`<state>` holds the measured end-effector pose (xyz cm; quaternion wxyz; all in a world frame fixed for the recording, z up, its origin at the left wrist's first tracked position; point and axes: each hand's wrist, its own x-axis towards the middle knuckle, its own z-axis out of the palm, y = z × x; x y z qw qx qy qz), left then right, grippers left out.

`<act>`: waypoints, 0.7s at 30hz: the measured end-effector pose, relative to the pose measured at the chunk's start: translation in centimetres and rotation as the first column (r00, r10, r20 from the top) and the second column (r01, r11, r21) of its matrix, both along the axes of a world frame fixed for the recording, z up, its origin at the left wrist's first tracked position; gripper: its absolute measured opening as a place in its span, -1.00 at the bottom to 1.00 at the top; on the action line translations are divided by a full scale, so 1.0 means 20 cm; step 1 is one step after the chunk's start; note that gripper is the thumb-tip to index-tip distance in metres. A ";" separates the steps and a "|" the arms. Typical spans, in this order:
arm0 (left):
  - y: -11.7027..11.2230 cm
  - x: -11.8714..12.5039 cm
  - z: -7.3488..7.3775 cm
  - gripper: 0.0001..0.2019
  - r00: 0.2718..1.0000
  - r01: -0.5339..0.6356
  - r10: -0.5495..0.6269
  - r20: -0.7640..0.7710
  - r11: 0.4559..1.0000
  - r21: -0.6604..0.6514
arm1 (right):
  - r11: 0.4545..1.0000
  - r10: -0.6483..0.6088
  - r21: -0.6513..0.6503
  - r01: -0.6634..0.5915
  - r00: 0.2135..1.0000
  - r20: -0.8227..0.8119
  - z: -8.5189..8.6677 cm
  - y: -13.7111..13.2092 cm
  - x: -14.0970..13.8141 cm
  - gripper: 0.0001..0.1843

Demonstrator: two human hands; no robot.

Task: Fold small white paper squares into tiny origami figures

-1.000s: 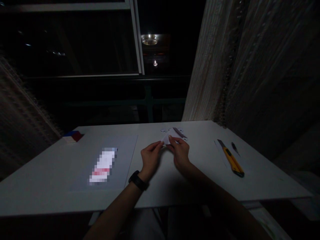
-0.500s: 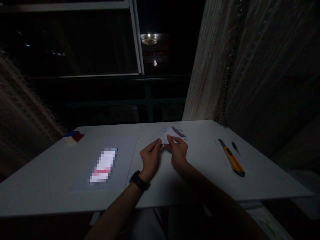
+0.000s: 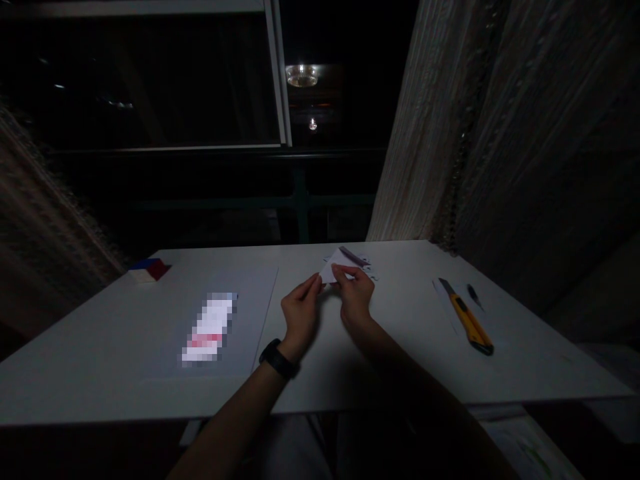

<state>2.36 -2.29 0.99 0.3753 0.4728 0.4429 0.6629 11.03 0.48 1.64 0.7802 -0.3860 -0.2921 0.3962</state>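
Note:
A small piece of folded white paper (image 3: 331, 268), with a pointed top and a shaded fold on its right side, is held up over the table between my two hands. My left hand (image 3: 301, 308) pinches its lower left corner; a dark watch sits on that wrist. On the paper's right part my right hand (image 3: 356, 295) is closed, thumb on the near face and the other fingers partly hidden. Just behind the folded paper lie several small white cut pieces (image 3: 369, 269), partly covered by it.
A yellow utility knife (image 3: 469, 320) and a dark pen-like tool (image 3: 474, 295) lie at the right of the white table (image 3: 400, 373). To the left, a lit, blurred-out phone-like screen (image 3: 210, 327) rests on a pale sheet (image 3: 257, 313). A coloured cube (image 3: 150, 269) sits at the far left.
The folded paper and both hands have shifted very slightly upward in the view, with the same grip. The whole scene has moved a little as the camera turned.

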 end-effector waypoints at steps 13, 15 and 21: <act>-0.01 0.00 0.00 -0.57 0.986 0.135 -0.131 0.102 0.990 -0.034 | 0.999 0.042 0.022 -0.048 0.973 0.225 0.07 0.02 0.10 -0.75; 0.00 0.00 -0.01 -0.60 0.985 0.145 -0.141 0.095 0.989 -0.035 | 0.999 0.002 0.029 -0.013 0.935 0.356 0.08 0.02 0.13 -0.77; 0.04 -0.03 0.00 -0.67 0.979 0.202 -0.201 0.011 0.976 -0.086 | 0.996 0.017 0.067 -0.067 0.818 0.575 0.07 0.01 0.16 -0.86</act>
